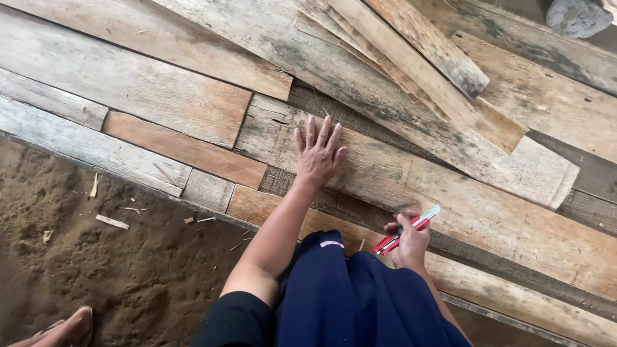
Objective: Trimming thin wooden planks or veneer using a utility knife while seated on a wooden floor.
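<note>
Two hands are out over the planks, and nearest me is my own lap in dark blue cloth [360,302], with the dirt floor [128,270] to the left, strewn with a few wood chips. A bare foot [71,328] shows at the floor's near left corner; I cannot tell whose it is.

My right hand [408,244] sits just past my knee, fingers [403,225] closed around a red cutter [406,232]. Its pale tip points up and away to the right, over the near plank [514,295]. I cannot see whether the blade is pushed out.

My left hand [318,157] lies further out, flat on a wide grey plank [450,199], fingers [324,132] spread and holding nothing, palm pressed to the wood near that plank's left end.

Beyond it, more weathered boards [160,83] lie side by side, and a loose bundle of thinner slats [424,64] crosses them at a slant toward the far right. A grey stone [578,16] sits at the far right corner.

As I judge it, the risk is the cutter: if the blade is out and it skids on the rough grain, it could run toward my left hand or my knee. The planks are laid loose, so one could shift under my palm, and splinters are likely.
</note>
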